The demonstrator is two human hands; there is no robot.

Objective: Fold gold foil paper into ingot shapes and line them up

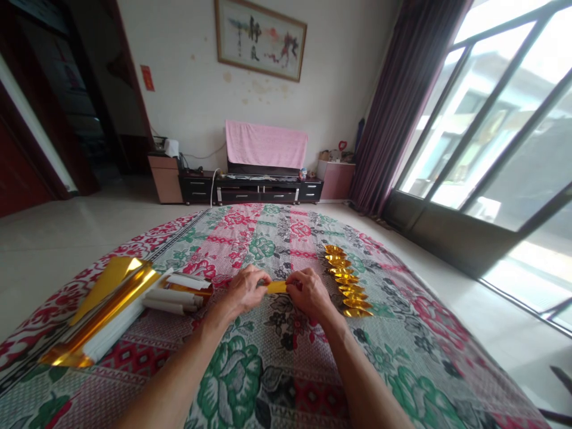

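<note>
A small strip of yellow paper point(277, 287) stretches between my two hands, just above or on the flowered cloth. My left hand point(247, 289) pinches its left end and my right hand point(309, 292) pinches the right end; the fingertips partly cover both ends. To the right of my right hand, several shiny gold folded-paper boats point(347, 279) stand in a row. On the left lie gold foil sheets point(117, 304), partly rolled or curled, showing yellow and white sides. Beside them, nearer my left hand, is a smaller stack of white-backed paper pieces point(176, 296).
A round table with a flowered cloth point(263, 369) spreads under everything. Beyond it stand a low black cabinet point(259, 193) and a screen-shaped object draped with a pink towel point(267, 143). Glass doors point(487, 119) and a purple curtain point(406, 89) are on the right.
</note>
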